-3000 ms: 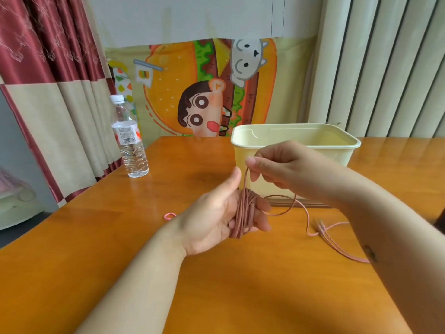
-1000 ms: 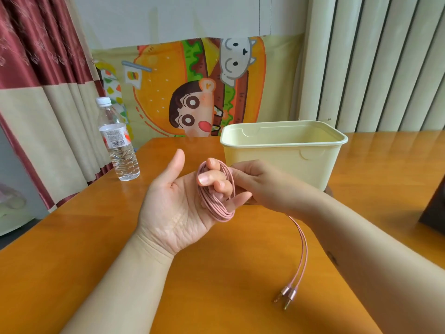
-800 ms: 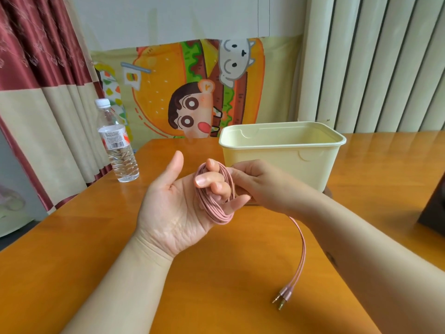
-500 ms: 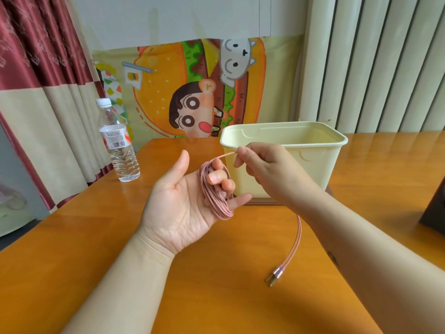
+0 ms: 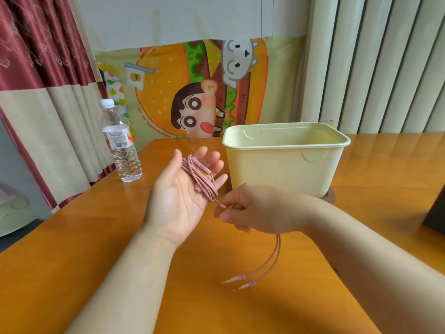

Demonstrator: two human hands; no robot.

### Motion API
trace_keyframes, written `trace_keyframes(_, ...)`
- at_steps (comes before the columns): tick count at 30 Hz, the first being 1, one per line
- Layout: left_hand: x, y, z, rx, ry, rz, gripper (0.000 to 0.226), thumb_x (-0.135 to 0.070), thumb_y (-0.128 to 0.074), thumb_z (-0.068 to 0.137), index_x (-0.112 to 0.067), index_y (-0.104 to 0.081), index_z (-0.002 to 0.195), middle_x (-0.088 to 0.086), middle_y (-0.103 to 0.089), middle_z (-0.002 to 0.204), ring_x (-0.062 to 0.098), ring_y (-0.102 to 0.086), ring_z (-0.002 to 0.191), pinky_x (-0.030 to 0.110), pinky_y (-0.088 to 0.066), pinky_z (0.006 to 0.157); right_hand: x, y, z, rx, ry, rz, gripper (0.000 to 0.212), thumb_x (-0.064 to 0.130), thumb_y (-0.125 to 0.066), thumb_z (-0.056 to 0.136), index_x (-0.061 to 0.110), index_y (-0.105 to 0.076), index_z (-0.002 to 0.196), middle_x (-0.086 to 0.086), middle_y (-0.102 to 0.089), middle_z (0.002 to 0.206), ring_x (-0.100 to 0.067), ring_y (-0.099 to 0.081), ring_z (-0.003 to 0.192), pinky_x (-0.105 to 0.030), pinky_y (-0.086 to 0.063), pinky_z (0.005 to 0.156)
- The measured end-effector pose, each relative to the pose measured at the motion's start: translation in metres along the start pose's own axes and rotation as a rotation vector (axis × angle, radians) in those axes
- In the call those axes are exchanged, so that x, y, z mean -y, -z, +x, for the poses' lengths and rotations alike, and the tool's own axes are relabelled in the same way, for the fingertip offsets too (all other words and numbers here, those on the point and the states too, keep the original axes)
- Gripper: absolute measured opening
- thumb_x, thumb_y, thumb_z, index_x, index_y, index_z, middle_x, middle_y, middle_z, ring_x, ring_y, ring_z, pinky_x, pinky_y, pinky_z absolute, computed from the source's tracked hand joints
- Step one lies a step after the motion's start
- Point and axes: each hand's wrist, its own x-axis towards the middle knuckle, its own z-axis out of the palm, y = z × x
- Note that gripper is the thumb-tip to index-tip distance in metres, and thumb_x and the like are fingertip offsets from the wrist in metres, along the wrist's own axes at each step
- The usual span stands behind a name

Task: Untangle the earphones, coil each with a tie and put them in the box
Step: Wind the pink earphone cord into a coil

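Pink earphone cables (image 5: pixel 201 180) lie wound in a coil around the fingers of my left hand (image 5: pixel 183 196), which is held palm up over the table with its fingers straight. My right hand (image 5: pixel 250 208) is just below and right of the coil and pinches the loose strands where they leave it. From under that hand two strands hang down, ending in two pink jack plugs (image 5: pixel 240 282) above the table. The cream plastic box (image 5: pixel 286 160) stands open-topped behind my hands; its inside is not visible from here.
A clear water bottle (image 5: pixel 120 143) stands at the table's left edge. The orange wooden table (image 5: pixel 72 249) spreads around my arms. A dark object (image 5: pixel 435 213) sits at the right border. Curtains and a cartoon cloth hang behind.
My right hand has come down from above the coil to below it, drawing the strands along. My left fingers have straightened. The plugs hang lower and further right.
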Motion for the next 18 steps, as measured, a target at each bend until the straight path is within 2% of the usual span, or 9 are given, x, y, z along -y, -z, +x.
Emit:
trace_keyframes(4,0.008,0.0,-0.001,0.059,-0.011,0.267,0.048,-0.046,-0.031,0.092,-0.013,-0.056,0.115,0.003,-0.072,0.092,0.015,-0.068,0.096,0.036,-0.046,0.097,0.003,0.004,-0.005,0.037,-0.032,-0.056,0.025,0.032,-0.049,0.097,0.015,-0.068,0.098,0.007,-0.054,0.058,-0.005,-0.045,0.05,-0.026,-0.042,0.063)
trace_keyframes(6,0.012,0.004,0.0,0.074,-0.03,0.449,0.054,-0.05,-0.033,0.086,-0.014,-0.054,0.119,0.002,-0.072,0.096,0.014,-0.066,0.098,0.034,-0.046,0.095,0.007,0.007,-0.008,0.068,-0.03,-0.05,0.022,0.032,-0.05,0.096,0.021,-0.069,0.098,0.007,-0.054,0.059,-0.004,-0.045,0.05,-0.025,-0.041,0.063)
trace_keyframes(8,0.014,0.009,0.0,0.102,-0.001,0.59,0.057,-0.057,-0.032,0.086,-0.016,-0.056,0.118,0.004,-0.07,0.097,0.015,-0.065,0.091,0.029,-0.048,0.08,0.011,0.011,-0.011,0.046,0.002,-0.042,0.02,0.03,-0.05,0.096,0.023,-0.068,0.094,0.008,-0.054,0.059,-0.002,-0.051,0.052,-0.023,-0.042,0.061)
trace_keyframes(9,0.015,0.01,-0.001,0.141,0.03,0.657,0.06,-0.062,-0.03,0.088,-0.017,-0.059,0.114,0.006,-0.069,0.095,0.014,-0.064,0.087,0.025,-0.046,0.075,0.012,0.014,-0.012,0.006,0.019,-0.026,0.021,0.027,-0.049,0.096,0.023,-0.068,0.09,0.008,-0.055,0.058,-0.002,-0.054,0.053,-0.022,-0.043,0.06)
trace_keyframes(11,0.017,0.011,-0.003,0.248,0.087,0.75,0.063,-0.065,-0.024,0.089,-0.02,-0.065,0.102,0.007,-0.068,0.09,0.013,-0.061,0.085,0.023,-0.043,0.076,0.012,0.021,-0.015,-0.094,0.052,0.023,0.026,0.024,-0.047,0.097,0.022,-0.063,0.077,0.006,-0.058,0.057,-0.003,-0.056,0.05,-0.019,-0.044,0.054)
trace_keyframes(13,0.019,0.01,-0.005,0.307,0.157,0.758,0.063,-0.065,-0.022,0.089,-0.022,-0.067,0.103,0.008,-0.07,0.094,0.018,-0.062,0.093,0.039,-0.045,0.088,0.009,0.028,-0.018,-0.18,0.082,0.087,0.032,0.026,-0.043,0.099,0.015,-0.062,0.076,0.003,-0.06,0.057,-0.004,-0.055,0.047,-0.016,-0.043,0.048)
trace_keyframes(14,0.02,0.009,-0.006,0.317,0.189,0.742,0.064,-0.065,-0.024,0.089,-0.021,-0.066,0.106,0.012,-0.07,0.097,0.023,-0.061,0.095,0.051,-0.041,0.096,0.007,0.031,-0.019,-0.211,0.088,0.122,0.033,0.026,-0.042,0.1,0.011,-0.063,0.079,0.006,-0.057,0.053,-0.004,-0.051,0.044,-0.015,-0.04,0.045)
trace_keyframes(15,0.019,0.007,-0.008,0.318,0.213,0.716,0.063,-0.063,-0.026,0.09,-0.017,-0.065,0.106,0.014,-0.069,0.094,0.025,-0.059,0.093,0.056,-0.036,0.1,0.004,0.034,-0.019,-0.234,0.088,0.156,0.034,0.027,-0.042,0.1,0.008,-0.063,0.081,0.009,-0.051,0.046,-0.003,-0.045,0.04,-0.013,-0.035,0.042)
trace_keyframes(18,0.016,0.003,-0.009,0.303,0.24,0.547,0.051,-0.052,-0.033,0.094,-0.01,-0.062,0.092,0.005,-0.059,0.068,0.016,-0.058,0.069,0.055,-0.039,0.101,-0.004,0.033,-0.015,-0.294,0.078,0.265,0.035,0.029,-0.041,0.1,0.01,-0.061,0.079,0.014,-0.04,0.039,-0.004,-0.032,0.039,-0.014,-0.027,0.042)
